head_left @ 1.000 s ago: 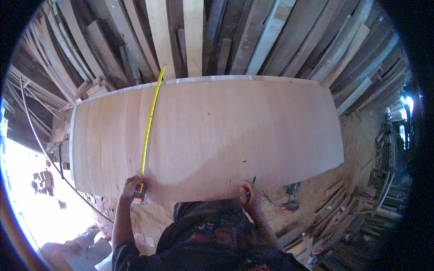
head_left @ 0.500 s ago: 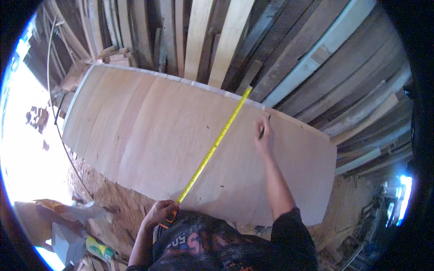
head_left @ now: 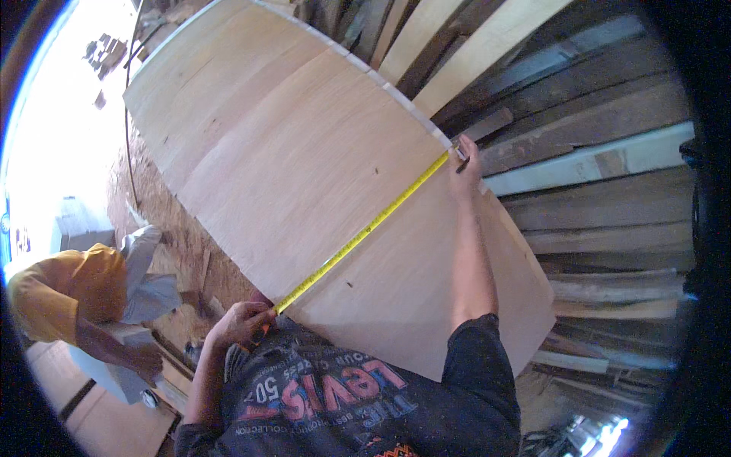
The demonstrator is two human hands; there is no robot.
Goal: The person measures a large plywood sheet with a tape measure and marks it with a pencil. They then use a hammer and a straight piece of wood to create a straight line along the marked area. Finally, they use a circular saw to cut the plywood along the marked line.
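Note:
A large pale wooden panel (head_left: pixel 304 145) lies in front of me. Across it stretches the yellow blade of a tape measure (head_left: pixel 365 232), pulled straight from the near edge to the far edge. My left hand (head_left: pixel 242 324) is closed around the tape measure's case at the near edge; a bit of orange shows, and the rest of the case is hidden. My right hand (head_left: pixel 467 164) is at the panel's far edge, fingers closed by the blade's end, with a short dark pencil (head_left: pixel 462 164) in them. Whether the fingertips also pinch the blade's end I cannot tell.
Long boards (head_left: pixel 601 145) lean and lie beyond the panel's far side and to the right. At the lower left, a person in a yellow shirt (head_left: pixel 99 278) bends over a grey box-like thing (head_left: pixel 114 358). Brown, debris-strewn ground (head_left: pixel 171 209) runs along the panel's left side.
My right hand has gone from above the panel to the far end of the blade, still with the pencil. My left hand still holds the case. The view has turned, and the panel appears rotated.

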